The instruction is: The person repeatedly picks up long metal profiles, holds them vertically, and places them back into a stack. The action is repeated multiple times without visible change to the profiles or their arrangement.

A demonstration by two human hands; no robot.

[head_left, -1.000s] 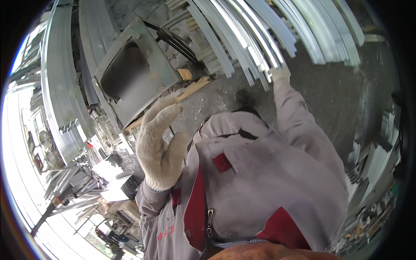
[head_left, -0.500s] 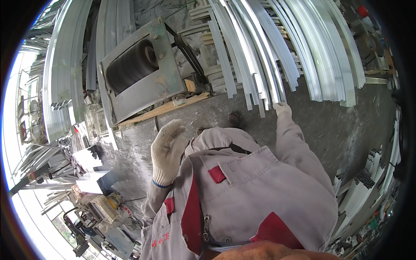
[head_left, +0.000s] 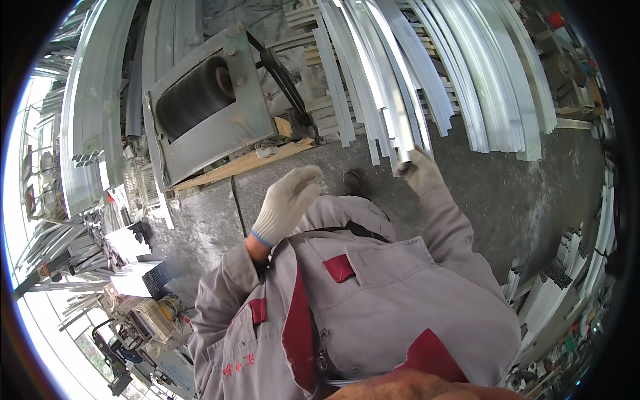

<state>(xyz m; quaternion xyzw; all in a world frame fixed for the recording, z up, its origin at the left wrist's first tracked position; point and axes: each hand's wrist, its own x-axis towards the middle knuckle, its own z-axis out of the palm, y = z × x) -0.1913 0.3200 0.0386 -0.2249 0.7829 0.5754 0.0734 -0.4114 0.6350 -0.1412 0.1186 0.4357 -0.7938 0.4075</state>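
My right hand [head_left: 423,175], in a pale knitted work glove, is closed around the near end of a long, shiny metal profile [head_left: 399,127]. That bar lies among other silvery profiles [head_left: 333,87] stretching away from me, and its end sticks out toward me past some of its neighbours. My left hand [head_left: 288,205], gloved the same way with a blue cuff edge, hovers in front of my body. Its fingers are loosely bent and apart, with nothing in them, nearest to the machine with the dark roller.
A grey metal machine [head_left: 257,123] with a dark cylindrical roller [head_left: 193,100] stands ahead on the left, a wooden board [head_left: 247,163] along its near edge. More profiles lie at far left [head_left: 97,113] and right [head_left: 497,87]. Bundled tubes [head_left: 553,280] stand at lower right.
My right hand has shifted left and slightly toward me, bringing the bar's end with it. My left hand has moved right and away from me, its fingers now pointing right.
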